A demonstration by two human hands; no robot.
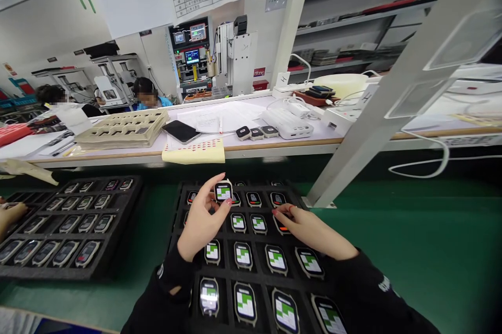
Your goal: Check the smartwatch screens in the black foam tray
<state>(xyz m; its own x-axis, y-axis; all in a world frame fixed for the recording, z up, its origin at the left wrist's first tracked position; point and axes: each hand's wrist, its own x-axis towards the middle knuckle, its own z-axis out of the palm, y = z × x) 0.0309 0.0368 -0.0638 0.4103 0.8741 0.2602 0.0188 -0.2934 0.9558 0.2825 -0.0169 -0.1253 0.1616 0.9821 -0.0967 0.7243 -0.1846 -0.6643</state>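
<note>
My left hand [203, 219] grips a smartwatch [223, 192] between thumb and index finger, lifted over the far part of a black foam tray [257, 265]. The watch has no strap, and its lit screen shows white and green blocks. My right hand [301, 225] reaches over the tray's right side, fingers extended onto another smartwatch [283, 227] lying in its slot. Those fingers hide the upper part of that watch; orange shows at the bottom of its screen. Around both hands lie several more watches, most with green-and-white screens; farther rows show dark screens with red or orange marks.
To the left, a second foam tray [104, 242] holds several watches, with another person's hand [11, 216] at its edge. A metal post [364, 114] slants up at right. The shelf ahead bears a phone [181, 131], small watch bodies [257, 134] and a beige tray [123, 129].
</note>
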